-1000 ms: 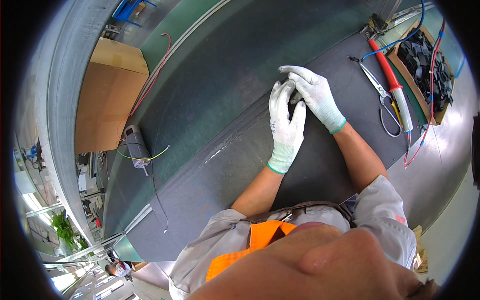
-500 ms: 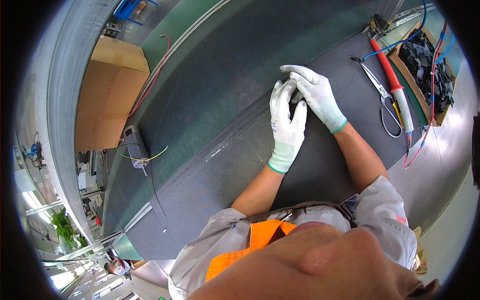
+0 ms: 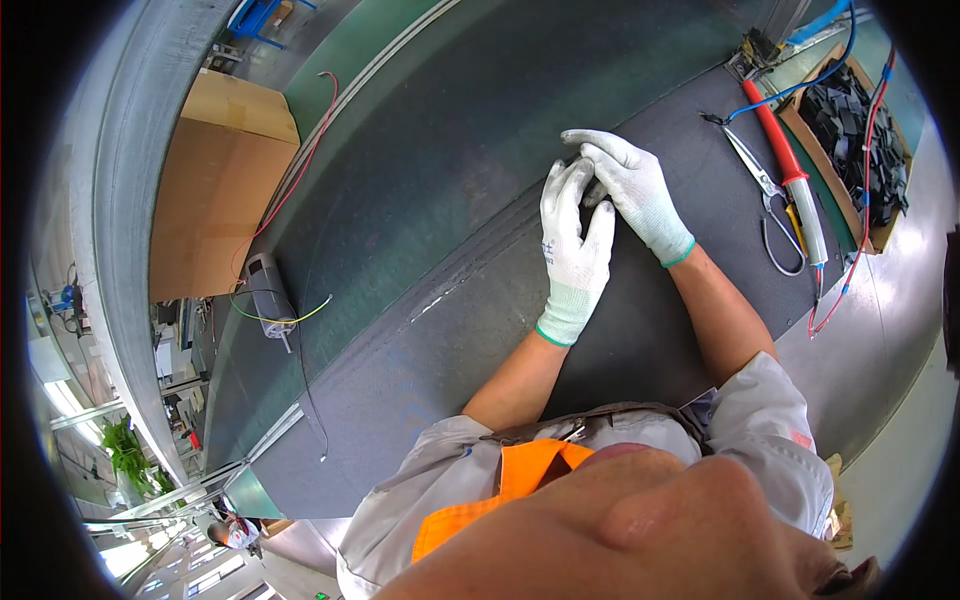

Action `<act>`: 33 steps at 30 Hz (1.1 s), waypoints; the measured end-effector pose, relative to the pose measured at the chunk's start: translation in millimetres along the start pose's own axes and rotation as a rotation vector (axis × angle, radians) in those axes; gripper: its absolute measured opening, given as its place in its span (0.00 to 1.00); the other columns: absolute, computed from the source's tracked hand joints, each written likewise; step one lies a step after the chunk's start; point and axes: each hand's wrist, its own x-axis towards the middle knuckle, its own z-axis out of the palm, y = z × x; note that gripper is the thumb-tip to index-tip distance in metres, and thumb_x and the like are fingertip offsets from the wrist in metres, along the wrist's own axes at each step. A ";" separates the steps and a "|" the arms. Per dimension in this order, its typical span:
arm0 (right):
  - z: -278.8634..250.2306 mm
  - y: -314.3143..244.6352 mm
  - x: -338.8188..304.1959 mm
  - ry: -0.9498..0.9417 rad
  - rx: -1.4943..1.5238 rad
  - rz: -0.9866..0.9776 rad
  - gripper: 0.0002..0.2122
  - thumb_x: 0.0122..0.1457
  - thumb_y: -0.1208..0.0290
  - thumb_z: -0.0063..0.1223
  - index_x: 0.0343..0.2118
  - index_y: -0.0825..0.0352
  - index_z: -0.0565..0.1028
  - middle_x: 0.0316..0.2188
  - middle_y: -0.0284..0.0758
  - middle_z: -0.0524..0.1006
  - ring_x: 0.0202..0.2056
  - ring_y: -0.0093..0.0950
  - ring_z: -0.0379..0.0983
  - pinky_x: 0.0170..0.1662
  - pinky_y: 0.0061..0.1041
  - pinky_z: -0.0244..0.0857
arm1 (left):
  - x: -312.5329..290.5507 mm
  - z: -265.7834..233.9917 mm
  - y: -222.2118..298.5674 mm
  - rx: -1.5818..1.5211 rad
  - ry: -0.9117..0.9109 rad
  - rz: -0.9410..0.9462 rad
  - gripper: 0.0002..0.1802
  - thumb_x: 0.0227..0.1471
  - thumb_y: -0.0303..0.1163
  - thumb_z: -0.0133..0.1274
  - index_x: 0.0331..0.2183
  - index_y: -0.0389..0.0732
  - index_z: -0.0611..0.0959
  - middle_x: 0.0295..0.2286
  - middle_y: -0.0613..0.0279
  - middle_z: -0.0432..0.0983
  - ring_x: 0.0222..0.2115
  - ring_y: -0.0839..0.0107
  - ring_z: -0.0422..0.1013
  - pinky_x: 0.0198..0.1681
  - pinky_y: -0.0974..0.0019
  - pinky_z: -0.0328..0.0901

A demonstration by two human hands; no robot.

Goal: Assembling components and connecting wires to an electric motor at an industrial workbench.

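Left hand (image 3: 575,235): white glove, your fingers loosely extended and apart from the thumb, nothing visible in them. Right hand (image 3: 635,195): matching glove, fingers relaxed and slightly bent beside your left fingertips, apparently unloaded.

Grey cylindrical motor (image 3: 268,295): well to your left, lying on its side; black cable (image 3: 308,385) trailing onto the table (image 3: 365,420). Hazard: your left arm could snag that cable, rolling the motor.

Scissors (image 3: 768,188): right of your right hand, beside a red-and-silver corded tool (image 3: 797,185). Hazard: careless rightward reach could meet the blades.

Gloves (image 3: 574,255) are matt cloth, scissors (image 3: 767,187) shiny metal.
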 end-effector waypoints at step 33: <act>-2.1 0.4 0.8 0.026 -0.015 0.037 0.13 0.68 0.71 0.49 0.51 0.64 0.80 0.39 0.30 0.83 0.33 0.14 0.76 0.38 0.19 0.72 | 2.4 0.6 5.2 -0.014 0.014 -0.027 0.24 0.62 0.27 0.52 0.58 0.34 0.74 0.58 0.50 0.68 0.65 0.53 0.57 0.66 0.55 0.55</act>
